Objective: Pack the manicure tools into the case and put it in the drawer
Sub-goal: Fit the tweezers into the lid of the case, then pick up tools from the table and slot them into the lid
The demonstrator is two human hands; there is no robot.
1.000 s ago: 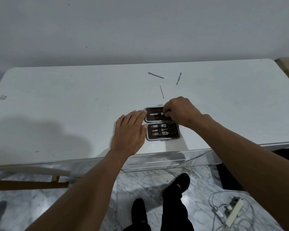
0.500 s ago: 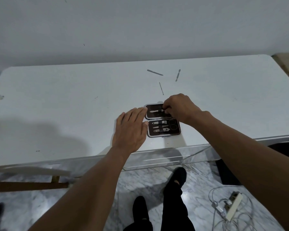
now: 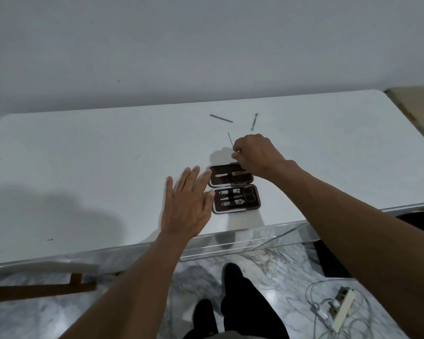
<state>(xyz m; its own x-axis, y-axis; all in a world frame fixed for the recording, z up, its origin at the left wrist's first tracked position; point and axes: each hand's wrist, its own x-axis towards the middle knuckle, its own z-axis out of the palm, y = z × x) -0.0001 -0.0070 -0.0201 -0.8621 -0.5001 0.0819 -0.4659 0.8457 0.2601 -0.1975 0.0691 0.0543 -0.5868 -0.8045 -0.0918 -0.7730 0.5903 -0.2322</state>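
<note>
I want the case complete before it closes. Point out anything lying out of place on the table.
Three slim metal tools lie loose on the white table beyond the open dark rectangular case, scattered at odd angles: a flat grey file, a spoon-tipped pusher and a thin pick beside the right hand. Nothing looks damaged.

Dark case open flat, clippers and scissors strapped inside; file, pusher and thin pick loose beyond.

Loose tools behind case on table
</note>
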